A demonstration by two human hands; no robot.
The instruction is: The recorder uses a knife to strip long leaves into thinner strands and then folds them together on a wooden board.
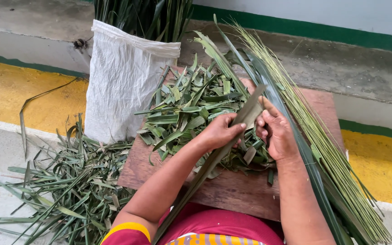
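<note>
Over the wooden board (232, 190), left hand (221, 131) and right hand (275, 131) are both closed around one long leaf (205, 168), pulled taut; scraps (187, 109) piled behind, stripped ribs (323, 140) alongside right.

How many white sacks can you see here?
1. The white sack stands on the floor at the upper left, beside the wooden board, with long green leaves sticking out of its top. Nothing suggests another, though one could sit outside the view.
</note>
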